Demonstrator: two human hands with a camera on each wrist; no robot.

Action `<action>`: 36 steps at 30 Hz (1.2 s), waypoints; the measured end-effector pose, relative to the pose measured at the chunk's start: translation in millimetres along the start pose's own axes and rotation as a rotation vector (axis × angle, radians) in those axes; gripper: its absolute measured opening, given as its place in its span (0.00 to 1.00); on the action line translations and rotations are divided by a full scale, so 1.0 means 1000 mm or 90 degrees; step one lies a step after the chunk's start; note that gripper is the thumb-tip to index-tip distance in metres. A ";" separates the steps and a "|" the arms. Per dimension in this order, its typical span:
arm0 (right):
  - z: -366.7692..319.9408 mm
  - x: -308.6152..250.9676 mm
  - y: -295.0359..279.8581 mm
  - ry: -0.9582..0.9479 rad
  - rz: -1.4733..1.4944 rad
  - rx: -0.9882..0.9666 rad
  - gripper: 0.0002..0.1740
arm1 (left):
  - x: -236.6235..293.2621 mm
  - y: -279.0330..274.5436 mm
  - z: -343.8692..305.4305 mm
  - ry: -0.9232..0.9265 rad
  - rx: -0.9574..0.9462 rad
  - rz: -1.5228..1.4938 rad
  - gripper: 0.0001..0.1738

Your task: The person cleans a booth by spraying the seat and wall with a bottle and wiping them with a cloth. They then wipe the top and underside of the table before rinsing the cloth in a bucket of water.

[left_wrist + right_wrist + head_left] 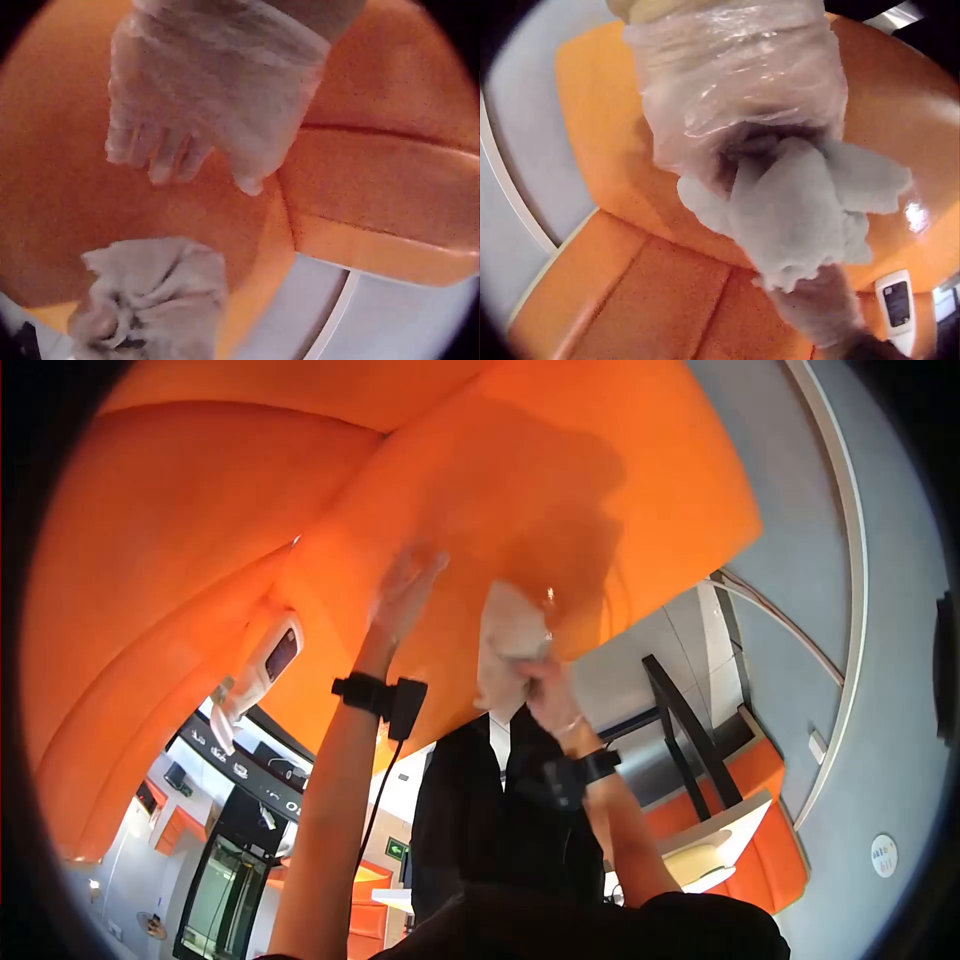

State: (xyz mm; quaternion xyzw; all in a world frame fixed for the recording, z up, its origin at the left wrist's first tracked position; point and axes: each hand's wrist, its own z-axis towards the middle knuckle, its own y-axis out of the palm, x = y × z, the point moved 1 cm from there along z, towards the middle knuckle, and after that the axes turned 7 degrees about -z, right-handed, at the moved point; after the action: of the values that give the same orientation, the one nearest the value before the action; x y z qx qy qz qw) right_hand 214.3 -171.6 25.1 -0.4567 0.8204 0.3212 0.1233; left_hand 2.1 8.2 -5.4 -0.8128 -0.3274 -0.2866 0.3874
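My right hand [742, 82], in a thin clear plastic glove, grips a bunched greyish-white cloth [787, 217]. In the head view the cloth [510, 625] hangs over the front part of an orange padded seat [680, 480], slightly blurred. My left hand [210, 82] wears the same kind of glove, its fingers extended and holding nothing. It hovers close over the orange surface, to the left of the cloth in the head view. The right fingers are partly hidden inside the cloth's folds.
At the left of the seat lies a white device [275, 660] with a dark screen. An orange backrest [200, 470] rises behind. To the right are a grey wall [800, 490] with a pale curved trim and a black metal frame [690, 740].
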 end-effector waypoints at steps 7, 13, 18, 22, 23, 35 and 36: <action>-0.005 -0.052 0.043 0.211 0.328 -0.158 0.27 | 0.013 -0.004 -0.101 -0.354 -0.228 -0.635 0.29; 0.012 -0.061 0.020 -0.046 -0.056 0.035 0.33 | 0.018 0.003 -0.105 -0.212 -0.073 -0.560 0.21; 0.033 -0.075 0.019 -0.329 -0.152 0.069 0.43 | 0.020 0.004 -0.090 -0.134 0.042 -0.395 0.23; 0.041 -0.078 0.015 -0.273 -0.594 0.273 0.47 | -0.015 0.010 -0.080 -0.140 0.125 -0.162 0.23; 0.044 -0.069 0.011 -0.329 -0.483 0.224 0.47 | -0.019 0.010 -0.082 -0.142 0.140 -0.085 0.23; 0.080 -0.002 0.082 -0.268 -1.178 0.417 0.57 | -0.036 0.030 -0.136 -0.192 0.116 -0.204 0.17; 0.078 -0.007 0.076 -0.268 -1.177 0.410 0.57 | -0.033 0.028 -0.139 -0.197 0.120 -0.202 0.17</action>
State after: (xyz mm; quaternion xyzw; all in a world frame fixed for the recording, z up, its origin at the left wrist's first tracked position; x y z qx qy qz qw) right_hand 148.1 -88.6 0.1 -0.7940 0.1526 -0.0637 0.5851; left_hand -26.3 -129.3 33.2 -0.7459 -0.5317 -0.1836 0.3568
